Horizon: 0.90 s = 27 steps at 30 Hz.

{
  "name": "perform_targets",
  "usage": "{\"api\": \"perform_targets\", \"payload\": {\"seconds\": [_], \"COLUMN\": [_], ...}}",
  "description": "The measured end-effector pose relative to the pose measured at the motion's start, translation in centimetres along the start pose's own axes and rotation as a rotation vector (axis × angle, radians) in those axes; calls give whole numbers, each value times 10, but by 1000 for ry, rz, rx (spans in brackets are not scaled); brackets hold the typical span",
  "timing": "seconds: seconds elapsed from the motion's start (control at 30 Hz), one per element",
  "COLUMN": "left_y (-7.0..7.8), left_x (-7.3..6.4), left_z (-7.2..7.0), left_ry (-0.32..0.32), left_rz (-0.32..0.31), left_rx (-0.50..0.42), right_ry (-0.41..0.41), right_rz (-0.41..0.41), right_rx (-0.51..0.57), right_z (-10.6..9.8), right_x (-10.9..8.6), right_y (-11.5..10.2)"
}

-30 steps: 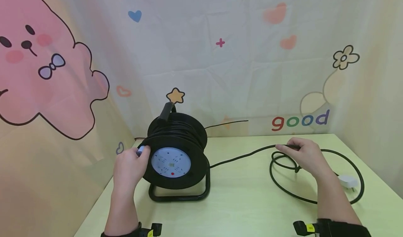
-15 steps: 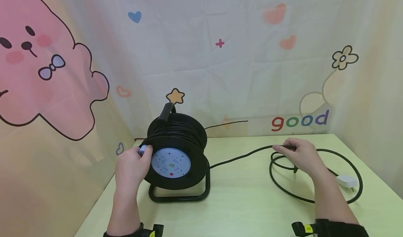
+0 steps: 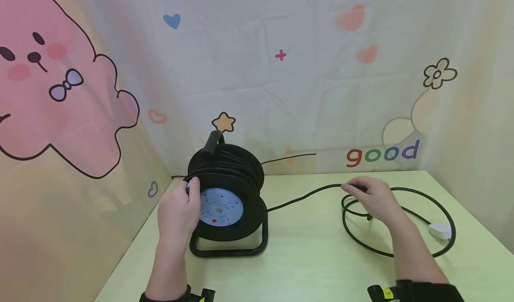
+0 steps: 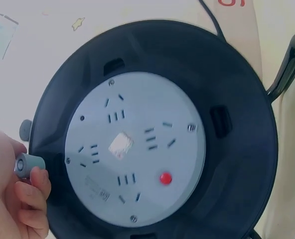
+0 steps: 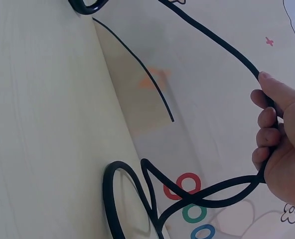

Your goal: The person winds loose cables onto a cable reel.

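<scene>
The grey knob of the cable reel is pinched by the left hand. The black cable is gripped by the curled fingers of the right hand above the table.

head: above, facing reel | wrists: close-up | shared: reel

Pale green counter carried black cable reel on its stand, looped black cable, white plug.
</scene>
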<state>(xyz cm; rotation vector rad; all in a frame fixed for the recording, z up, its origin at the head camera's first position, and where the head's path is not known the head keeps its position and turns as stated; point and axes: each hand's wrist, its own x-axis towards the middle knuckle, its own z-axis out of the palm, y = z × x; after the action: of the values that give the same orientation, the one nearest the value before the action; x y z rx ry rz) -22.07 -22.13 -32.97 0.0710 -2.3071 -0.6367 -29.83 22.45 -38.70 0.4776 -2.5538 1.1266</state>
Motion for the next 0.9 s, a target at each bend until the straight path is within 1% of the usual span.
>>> {"api": "perform_targets", "payload": {"seconds": [0.07, 0.13, 0.27, 0.4, 0.5, 0.6, 0.73, 0.9], "left_y": [4, 8, 17, 26, 31, 35, 41, 49], "left_x": [-1, -3, -6, -10, -12, -13, -15, -18], "left_z": [3, 6, 11, 15, 16, 18, 22, 27], "left_ry": [4, 20, 36, 38, 49, 69, 93, 99], "left_rz": [11, 30, 78, 115, 133, 155, 195, 236], "left_rx": [-3, -9, -8, 29, 68, 88, 103, 109], "right_ry": [-6, -10, -10, -15, -20, -26, -46, -77], "right_rz": [-12, -18, -31, -45, -50, -57, -68, -89], "right_rx": [4, 5, 17, 34, 39, 40, 53, 69], "right_z": [1, 2, 2, 3, 4, 7, 12, 20], "right_x": [0, 1, 0, 0, 1, 1, 2, 3], "right_y": [-1, -1, -2, -4, -7, -9, -13, -17]}}
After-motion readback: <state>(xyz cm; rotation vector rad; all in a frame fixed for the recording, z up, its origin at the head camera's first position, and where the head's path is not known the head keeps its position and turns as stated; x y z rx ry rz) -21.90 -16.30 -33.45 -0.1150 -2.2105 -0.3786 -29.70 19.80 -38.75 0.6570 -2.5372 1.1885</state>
